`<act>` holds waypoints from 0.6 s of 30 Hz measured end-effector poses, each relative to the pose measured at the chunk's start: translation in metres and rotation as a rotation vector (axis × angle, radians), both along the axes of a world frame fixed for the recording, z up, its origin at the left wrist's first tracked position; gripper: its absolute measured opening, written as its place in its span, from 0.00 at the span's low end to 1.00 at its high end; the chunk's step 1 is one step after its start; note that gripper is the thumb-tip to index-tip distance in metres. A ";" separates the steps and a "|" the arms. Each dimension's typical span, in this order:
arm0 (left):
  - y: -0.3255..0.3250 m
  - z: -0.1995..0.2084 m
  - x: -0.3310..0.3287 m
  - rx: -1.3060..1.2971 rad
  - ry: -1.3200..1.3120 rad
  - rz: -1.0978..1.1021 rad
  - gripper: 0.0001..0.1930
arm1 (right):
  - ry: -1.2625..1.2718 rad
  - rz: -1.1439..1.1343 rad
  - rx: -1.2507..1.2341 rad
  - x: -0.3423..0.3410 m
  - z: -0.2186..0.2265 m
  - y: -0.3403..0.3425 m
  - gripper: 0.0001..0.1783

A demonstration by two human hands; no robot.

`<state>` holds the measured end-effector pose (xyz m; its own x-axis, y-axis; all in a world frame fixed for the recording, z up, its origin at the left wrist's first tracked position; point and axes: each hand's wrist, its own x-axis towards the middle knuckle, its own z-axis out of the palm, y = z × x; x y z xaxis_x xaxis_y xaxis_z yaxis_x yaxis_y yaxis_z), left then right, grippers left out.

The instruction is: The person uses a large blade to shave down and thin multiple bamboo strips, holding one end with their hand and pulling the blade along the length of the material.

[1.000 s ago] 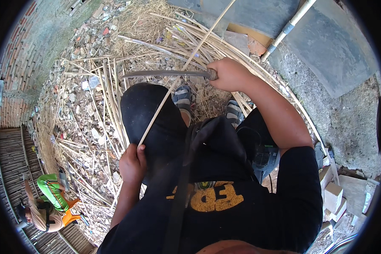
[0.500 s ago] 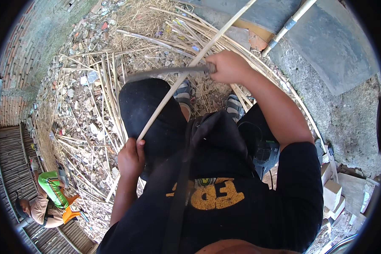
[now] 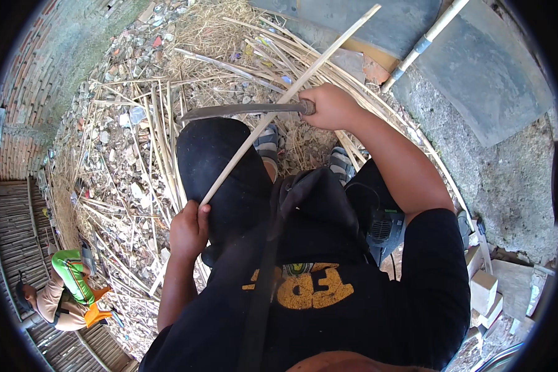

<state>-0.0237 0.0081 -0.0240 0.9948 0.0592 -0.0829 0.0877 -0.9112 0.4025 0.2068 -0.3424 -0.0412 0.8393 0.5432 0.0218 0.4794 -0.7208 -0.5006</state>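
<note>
My left hand (image 3: 190, 229) is closed round the near end of a long pale bamboo strip (image 3: 237, 154), its thumb lying along it. The strip slants up and away to the right, over my left knee. In my right hand (image 3: 330, 105) is the short handle of a curved machete (image 3: 229, 110), fingers wrapped round it. Its dark blade points left, crosses the strip beyond my knee, and has its tip just past the knee. Whether the edge bites into the strip I cannot tell.
Long bamboo strips (image 3: 158, 133) lie over rubble and straw around my feet. At the upper right stand grey panels (image 3: 477, 68) and a pole with a blue band (image 3: 423, 44). Pale blocks (image 3: 483, 290) lie at lower right. Another person (image 3: 59, 301) sits at far left.
My right hand and the machete handle have come slightly toward me along the strip, and the blade is less blurred. The strip's far tip now shows. My left hand keeps its hold.
</note>
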 end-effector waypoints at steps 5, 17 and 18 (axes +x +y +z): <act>0.010 -0.007 -0.005 -0.070 -0.011 -0.016 0.19 | -0.117 0.070 -0.026 -0.016 0.012 0.015 0.11; 0.000 -0.012 -0.005 0.034 -0.066 0.016 0.19 | -0.027 0.036 -0.008 -0.009 0.017 0.016 0.10; -0.001 -0.012 -0.001 0.026 -0.077 0.021 0.19 | 0.061 -0.022 0.018 0.001 0.018 0.012 0.10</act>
